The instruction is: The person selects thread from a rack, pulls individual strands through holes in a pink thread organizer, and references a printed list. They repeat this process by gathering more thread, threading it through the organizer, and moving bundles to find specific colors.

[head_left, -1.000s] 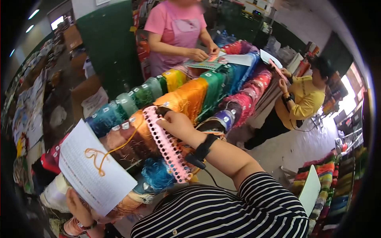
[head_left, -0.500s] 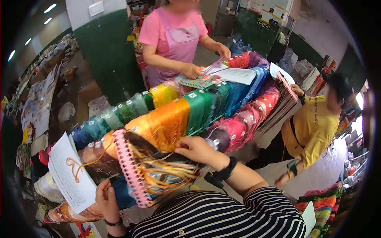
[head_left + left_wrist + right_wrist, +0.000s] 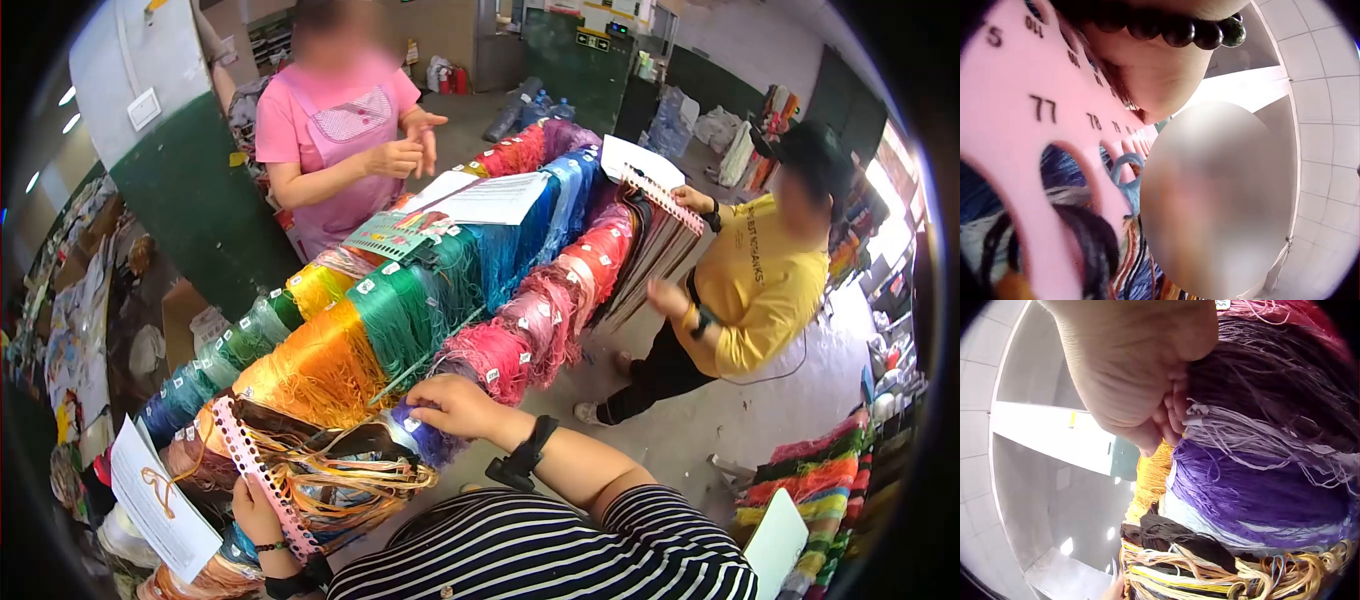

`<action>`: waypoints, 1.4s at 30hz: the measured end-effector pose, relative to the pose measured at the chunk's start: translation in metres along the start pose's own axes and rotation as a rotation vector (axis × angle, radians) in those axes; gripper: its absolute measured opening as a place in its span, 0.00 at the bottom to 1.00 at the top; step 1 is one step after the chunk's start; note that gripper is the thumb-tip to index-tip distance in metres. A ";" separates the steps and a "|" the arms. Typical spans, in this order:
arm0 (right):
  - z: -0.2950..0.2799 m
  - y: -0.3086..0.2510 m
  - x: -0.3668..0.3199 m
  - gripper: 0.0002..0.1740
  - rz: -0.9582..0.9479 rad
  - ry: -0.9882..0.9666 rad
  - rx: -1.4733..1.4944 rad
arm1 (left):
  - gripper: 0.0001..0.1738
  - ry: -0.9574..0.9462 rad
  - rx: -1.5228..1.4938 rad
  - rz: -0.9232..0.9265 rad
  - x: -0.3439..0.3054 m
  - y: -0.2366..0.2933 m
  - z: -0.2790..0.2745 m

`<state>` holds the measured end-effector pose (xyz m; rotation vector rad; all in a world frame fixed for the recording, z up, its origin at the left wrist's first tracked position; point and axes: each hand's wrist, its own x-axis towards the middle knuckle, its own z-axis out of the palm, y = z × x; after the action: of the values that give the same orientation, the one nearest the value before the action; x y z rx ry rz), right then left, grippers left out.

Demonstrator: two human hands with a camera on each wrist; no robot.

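My left hand [image 3: 258,515] grips the edge of a pink thread card [image 3: 262,470], a long strip with round holes along both sides. In the left wrist view, printed numbers such as 77 and 78 run beside the holes, with dark strands looped through them. A mixed bunch of brown, cream, yellow and orange threads [image 3: 345,470] hangs from the card across the rack. My right hand [image 3: 455,405] is at the top of a purple thread skein [image 3: 1260,487]. Its fingers are curled against the lilac thread [image 3: 1235,428] beside it, the fingertips partly hidden.
Rows of skeins, orange [image 3: 310,370], green [image 3: 405,310] and pink [image 3: 490,355], cover the rack. A printed sheet [image 3: 165,505] with an orange strand lies at left. Across the rack stands a person in a pink apron [image 3: 350,140]; another in yellow [image 3: 760,270] holds a card at right.
My right hand let go of the pink card and moved right to the purple skein. My left hand left the paper's side and took hold of the card. The person in pink raised both hands.
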<state>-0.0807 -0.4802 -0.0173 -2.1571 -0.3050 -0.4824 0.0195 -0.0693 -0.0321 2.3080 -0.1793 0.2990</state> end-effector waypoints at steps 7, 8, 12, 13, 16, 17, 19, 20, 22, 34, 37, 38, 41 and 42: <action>-0.004 -0.008 0.005 0.13 0.150 -0.091 0.085 | 0.20 -0.026 0.041 -0.022 0.002 0.001 0.000; -0.007 -0.012 0.006 0.13 0.196 -0.126 0.130 | 0.20 -0.036 0.026 -0.029 0.001 0.003 -0.001; -0.052 -0.033 0.004 0.16 0.309 -0.098 0.302 | 0.19 -0.066 -0.010 -0.047 0.001 0.009 -0.007; -0.072 -0.037 0.004 0.16 0.318 -0.105 0.291 | 0.19 -0.040 -0.022 -0.035 0.000 0.007 -0.004; -0.123 -0.032 -0.001 0.15 0.378 -0.061 0.312 | 0.18 -0.005 0.016 -0.001 0.000 0.003 0.000; -0.134 -0.017 -0.006 0.14 0.441 -0.018 0.260 | 0.18 0.041 -0.037 0.027 0.000 -0.001 0.004; -0.155 0.005 -0.011 0.13 0.443 0.100 0.126 | 0.18 0.046 -0.060 -0.014 0.002 -0.007 0.005; -0.160 0.027 -0.016 0.13 0.410 0.177 0.031 | 0.18 0.059 -0.052 -0.019 0.002 -0.005 0.005; -0.171 0.056 -0.018 0.13 0.390 0.297 -0.171 | 0.20 0.166 -0.080 0.042 0.002 -0.024 0.012; -0.166 0.129 -0.027 0.09 -0.020 0.382 -0.647 | 0.22 0.177 0.007 -0.080 0.000 -0.026 0.011; -0.167 0.133 -0.028 0.10 -0.034 0.387 -0.637 | 0.23 0.166 0.004 -0.092 0.000 -0.027 0.009; -0.167 0.134 -0.029 0.10 -0.037 0.381 -0.631 | 0.23 0.160 -0.009 -0.107 -0.001 -0.026 0.009; -0.169 0.135 -0.030 0.10 -0.047 0.365 -0.622 | 0.22 0.150 -0.044 -0.138 -0.001 -0.028 0.011; -0.169 0.135 -0.030 0.10 -0.048 0.357 -0.621 | 0.22 0.164 -0.037 -0.124 -0.001 -0.029 0.011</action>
<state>-0.0942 -0.6978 -0.0363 -2.5928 0.0012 -1.0858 0.0266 -0.0576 -0.0595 2.2348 0.0397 0.4160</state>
